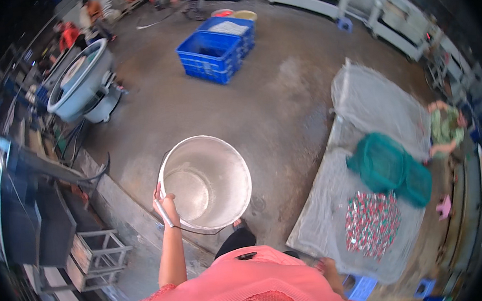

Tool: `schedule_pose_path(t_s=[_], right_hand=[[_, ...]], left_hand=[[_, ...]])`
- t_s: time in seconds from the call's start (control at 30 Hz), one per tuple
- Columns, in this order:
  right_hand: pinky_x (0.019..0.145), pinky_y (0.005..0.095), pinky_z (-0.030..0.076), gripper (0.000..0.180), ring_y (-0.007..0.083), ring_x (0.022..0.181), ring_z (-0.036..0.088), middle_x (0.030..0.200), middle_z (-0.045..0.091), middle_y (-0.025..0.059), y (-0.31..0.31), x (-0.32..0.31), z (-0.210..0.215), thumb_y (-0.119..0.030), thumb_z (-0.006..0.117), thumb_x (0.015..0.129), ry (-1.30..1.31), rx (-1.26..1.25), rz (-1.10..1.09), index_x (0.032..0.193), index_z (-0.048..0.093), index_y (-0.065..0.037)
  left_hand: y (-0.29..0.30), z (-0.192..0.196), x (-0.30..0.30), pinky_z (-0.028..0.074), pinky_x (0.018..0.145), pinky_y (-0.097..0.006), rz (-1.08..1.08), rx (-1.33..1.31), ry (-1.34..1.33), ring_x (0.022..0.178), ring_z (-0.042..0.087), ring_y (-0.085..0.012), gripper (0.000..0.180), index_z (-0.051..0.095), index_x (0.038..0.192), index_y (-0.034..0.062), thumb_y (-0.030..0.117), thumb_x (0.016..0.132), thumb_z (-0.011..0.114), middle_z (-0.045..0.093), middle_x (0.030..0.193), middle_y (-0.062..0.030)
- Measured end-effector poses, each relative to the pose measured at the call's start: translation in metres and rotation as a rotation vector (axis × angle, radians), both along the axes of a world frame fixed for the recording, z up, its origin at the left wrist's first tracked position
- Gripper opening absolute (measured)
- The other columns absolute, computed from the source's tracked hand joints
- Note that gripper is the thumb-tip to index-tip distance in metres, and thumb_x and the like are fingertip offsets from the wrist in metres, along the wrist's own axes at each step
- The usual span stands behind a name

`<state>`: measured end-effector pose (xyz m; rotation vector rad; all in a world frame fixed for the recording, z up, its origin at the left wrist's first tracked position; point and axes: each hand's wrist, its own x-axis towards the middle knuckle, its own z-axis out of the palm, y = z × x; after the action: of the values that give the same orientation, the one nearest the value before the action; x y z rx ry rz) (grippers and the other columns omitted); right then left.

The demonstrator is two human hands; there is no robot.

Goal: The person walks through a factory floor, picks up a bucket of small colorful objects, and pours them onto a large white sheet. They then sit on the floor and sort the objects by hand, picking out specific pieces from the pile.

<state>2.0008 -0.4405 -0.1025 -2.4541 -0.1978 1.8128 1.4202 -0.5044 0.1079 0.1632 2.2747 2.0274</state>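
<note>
A big white plastic bucket (228,163) is in front of me, its open mouth toward me and no contents showing inside. My left hand (166,206) is closed on its left side at the rim. The bucket's wire handle with its pale grip (164,213) lies by that hand, and the wire hangs along the near rim. Low at my right side is my right hand (327,268), partly hidden by my pink top and smeared, so its fingers cannot be made out. Nearest to it is a clear plastic sheet (315,229) on the floor.
Small red, green and white pieces (373,223) lie on the sheet beside green baskets (382,162). A person (447,126) is at the right. Blue crates (206,68) stand ahead, a round grey machine (80,87) ahead left, a metal-framed stand (99,255) near left, blue stools (362,288) near right.
</note>
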Motion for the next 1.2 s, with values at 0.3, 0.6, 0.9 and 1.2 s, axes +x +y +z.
schedule_pose_path(t_s=[0.3, 0.6, 0.9, 1.2], right_hand=[[0.050, 0.0277, 0.045, 0.018, 0.0135, 0.070, 0.057, 0.082, 0.060, 0.0023, 0.268, -0.329, 0.078, -0.014, 0.050, 0.081, 0.338, 0.814, 0.654, 0.097, 0.057, -0.010], [0.038, 0.0336, 0.039, 0.021, 0.0210, 0.042, 0.049, 0.053, 0.051, 0.0077, 0.335, -0.287, -0.041, -0.019, 0.045, 0.078, 0.005, 0.051, 0.863, 0.065, 0.055, -0.007], [0.035, 0.0336, 0.041, 0.015, 0.0209, 0.039, 0.046, 0.051, 0.046, 0.0078, 0.689, -0.614, -0.003, -0.004, 0.046, 0.075, -0.195, 0.385, 1.327, 0.062, 0.053, -0.003], [0.046, 0.0231, 0.042, 0.016, 0.0124, 0.058, 0.057, 0.074, 0.060, 0.0052, 0.777, -1.173, 0.080, -0.004, 0.047, 0.080, 0.660, 0.955, 1.294, 0.091, 0.058, -0.007]], left_hand=[[0.052, 0.016, -0.106, 0.036, 0.087, -0.028, 0.115, 0.154, 0.007, 0.100, 0.050, -0.0235, 0.055, 0.054, 0.107, 0.0001, -0.009, 0.053, 0.052, 0.054, 0.107, -0.0126], [0.123, 0.005, -0.254, 0.040, 0.077, -0.026, 0.371, 0.007, -0.051, 0.086, 0.053, -0.0200, 0.053, 0.055, 0.105, 0.0007, -0.008, 0.053, 0.051, 0.057, 0.097, -0.0112], [0.208, 0.046, -0.410, 0.037, 0.082, -0.025, 0.854, -0.153, 0.104, 0.094, 0.050, -0.0202, 0.056, 0.050, 0.106, -0.0020, -0.010, 0.051, 0.043, 0.054, 0.100, -0.0097], [0.284, -0.012, -0.652, 0.036, 0.084, -0.026, 0.935, -0.011, 0.100, 0.098, 0.049, -0.0203, 0.058, 0.048, 0.106, -0.0007, -0.009, 0.049, 0.044, 0.051, 0.103, -0.0089]])
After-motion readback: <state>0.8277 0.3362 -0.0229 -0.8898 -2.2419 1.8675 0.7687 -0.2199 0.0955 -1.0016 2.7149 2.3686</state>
